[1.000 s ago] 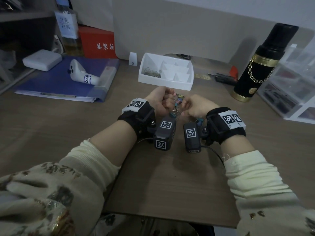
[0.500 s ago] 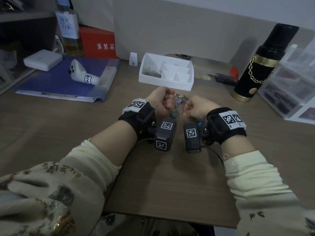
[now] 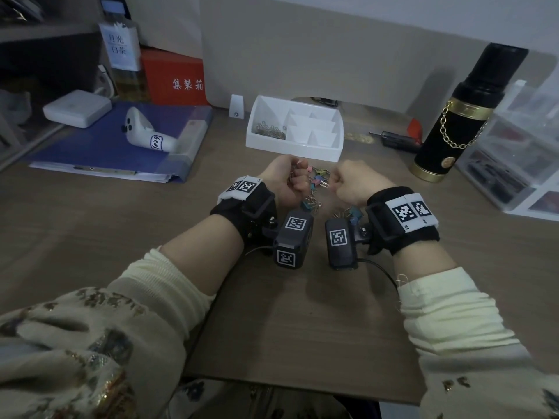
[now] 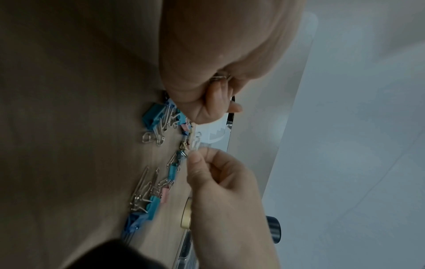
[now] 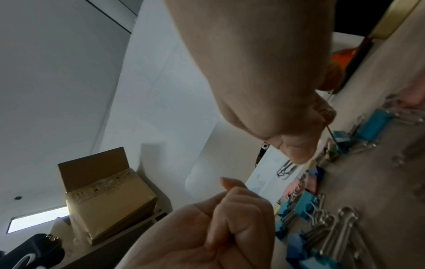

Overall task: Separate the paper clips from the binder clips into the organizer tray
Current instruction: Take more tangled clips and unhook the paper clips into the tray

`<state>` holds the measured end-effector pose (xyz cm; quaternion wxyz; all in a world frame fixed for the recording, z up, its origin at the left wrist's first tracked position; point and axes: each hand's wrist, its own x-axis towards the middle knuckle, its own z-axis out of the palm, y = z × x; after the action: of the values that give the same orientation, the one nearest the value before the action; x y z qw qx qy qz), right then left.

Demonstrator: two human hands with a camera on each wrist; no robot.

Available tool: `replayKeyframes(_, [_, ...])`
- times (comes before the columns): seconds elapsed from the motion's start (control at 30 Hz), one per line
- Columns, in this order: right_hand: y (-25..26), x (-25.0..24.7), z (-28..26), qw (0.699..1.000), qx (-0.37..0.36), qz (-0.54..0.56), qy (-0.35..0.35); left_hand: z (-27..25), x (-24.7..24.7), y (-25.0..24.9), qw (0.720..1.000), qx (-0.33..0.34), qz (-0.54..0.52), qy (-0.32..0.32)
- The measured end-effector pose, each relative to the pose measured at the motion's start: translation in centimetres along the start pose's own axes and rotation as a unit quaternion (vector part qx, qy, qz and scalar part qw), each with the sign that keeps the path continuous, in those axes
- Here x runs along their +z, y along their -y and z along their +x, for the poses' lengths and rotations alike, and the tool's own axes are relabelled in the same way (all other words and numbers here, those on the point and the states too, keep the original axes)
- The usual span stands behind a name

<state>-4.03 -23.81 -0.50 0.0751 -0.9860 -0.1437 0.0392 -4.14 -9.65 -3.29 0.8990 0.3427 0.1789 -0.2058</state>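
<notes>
Colourful binder clips and silver paper clips lie mixed in a pile (image 3: 317, 184) on the desk between my hands. My left hand (image 3: 298, 179) is curled into a fist around a few paper clips (image 4: 220, 77), just left of the pile. My right hand (image 3: 334, 181) hovers at the pile's right edge, and its thumb and forefinger pinch one paper clip (image 4: 195, 144); that clip (image 5: 286, 169) dangles below the thumb. The white organizer tray (image 3: 338, 146) stands just behind the hands, with several paper clips (image 3: 270, 131) in its left compartment. Its other compartments look bare.
A black and gold flask (image 3: 453, 122) stands to the right, with clear plastic drawers (image 3: 514, 164) beyond it. A blue folder (image 3: 99, 146) with a white controller (image 3: 145, 133) on it lies to the left. A small black tool (image 3: 396, 140) lies behind the tray.
My right hand has drawn slightly to the right, away from the left fist, with a paper clip pinched. The left hand has hardly moved.
</notes>
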Motion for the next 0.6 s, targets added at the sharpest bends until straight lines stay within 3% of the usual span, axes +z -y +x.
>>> replayKeyframes(0.17, [0.2, -1.0, -0.1, 0.992, -0.028, 0.066, -0.104, 0.4, 0.2, 0.1, 1.0, 0.027, 0.002, -0.014])
replayKeyframes(0.27, [0.9, -1.1, -0.2, 0.972, -0.087, 0.124, -0.181, 0.3, 0.4, 0.2, 1.0, 0.024, 0.004, -0.015])
replayKeyframes(0.37, [1.9, -0.9, -0.5, 0.961, -0.138, 0.161, -0.175, 0.2, 0.5, 0.3, 0.999, 0.01, -0.03, -0.019])
replayKeyframes(0.6, [1.9, -0.5, -0.5, 0.967, -0.162, 0.144, -0.135, -0.6, 0.8, 0.5, 0.998, -0.007, -0.043, 0.046])
